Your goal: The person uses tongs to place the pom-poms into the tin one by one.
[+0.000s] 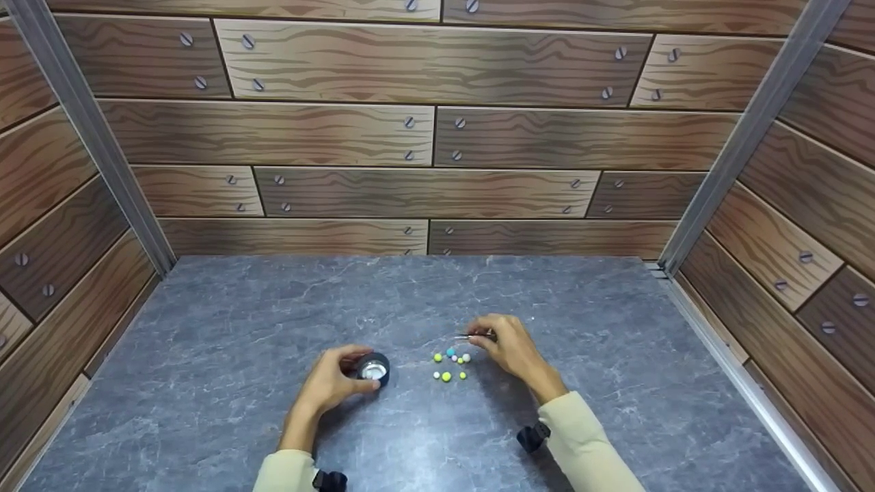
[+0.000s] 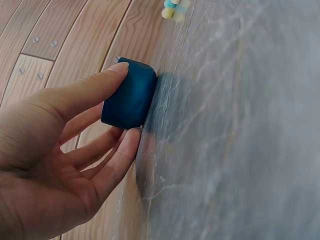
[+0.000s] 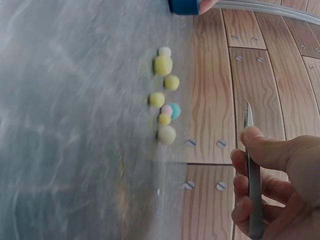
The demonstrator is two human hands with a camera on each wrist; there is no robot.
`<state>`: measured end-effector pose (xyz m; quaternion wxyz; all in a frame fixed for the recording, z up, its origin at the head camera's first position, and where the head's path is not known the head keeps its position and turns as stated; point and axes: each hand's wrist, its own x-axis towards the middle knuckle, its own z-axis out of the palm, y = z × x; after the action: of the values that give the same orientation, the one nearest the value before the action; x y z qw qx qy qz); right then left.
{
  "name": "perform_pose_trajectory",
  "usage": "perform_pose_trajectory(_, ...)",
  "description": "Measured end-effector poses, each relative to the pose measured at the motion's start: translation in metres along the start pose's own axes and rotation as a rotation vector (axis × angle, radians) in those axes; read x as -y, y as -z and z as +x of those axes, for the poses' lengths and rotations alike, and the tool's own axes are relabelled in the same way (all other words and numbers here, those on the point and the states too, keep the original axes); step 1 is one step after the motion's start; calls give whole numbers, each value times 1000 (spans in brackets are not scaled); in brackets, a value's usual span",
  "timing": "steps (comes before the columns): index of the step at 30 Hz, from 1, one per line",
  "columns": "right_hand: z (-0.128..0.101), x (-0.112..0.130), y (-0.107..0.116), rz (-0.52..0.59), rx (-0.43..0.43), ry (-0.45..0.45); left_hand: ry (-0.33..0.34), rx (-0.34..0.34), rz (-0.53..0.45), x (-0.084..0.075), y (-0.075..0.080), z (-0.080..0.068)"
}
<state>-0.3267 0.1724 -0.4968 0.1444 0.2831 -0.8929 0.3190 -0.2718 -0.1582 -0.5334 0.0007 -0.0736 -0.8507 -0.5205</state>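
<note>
My left hand (image 1: 331,380) grips a small dark blue round cup (image 2: 131,95) between thumb and fingers, low over the tabletop. From above, its inside looks silvery. My right hand (image 1: 507,345) pinches a pair of metal tweezers (image 3: 253,185), raised above the table with the pointed tips facing left in the head view. Nothing shows between those tips. Several small balls lie in a loose cluster between the hands: a large yellow ball (image 3: 163,65), a blue ball (image 1: 450,352), a pink ball (image 3: 167,110), a white ball (image 1: 467,358) and smaller yellow ones.
A grey marbled tabletop (image 1: 273,307) lies under everything. Wood-plank-patterned walls (image 1: 342,137) close off the back and both sides, with metal posts (image 1: 752,116) at the corners. A metal rail (image 1: 745,389) runs along the right edge.
</note>
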Motion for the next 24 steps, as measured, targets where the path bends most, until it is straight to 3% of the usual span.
perform_pose_trajectory(6,-5,-8,2,-22,7,14,-11,3,1,1,0,0)
perform_pose_trajectory(15,-10,-18,6,-85,23,-33,-14,8,-10,1,1,1)
perform_pose_trajectory(24,-13,-23,4,-77,59,-63,-5,9,-4,0,1,1)
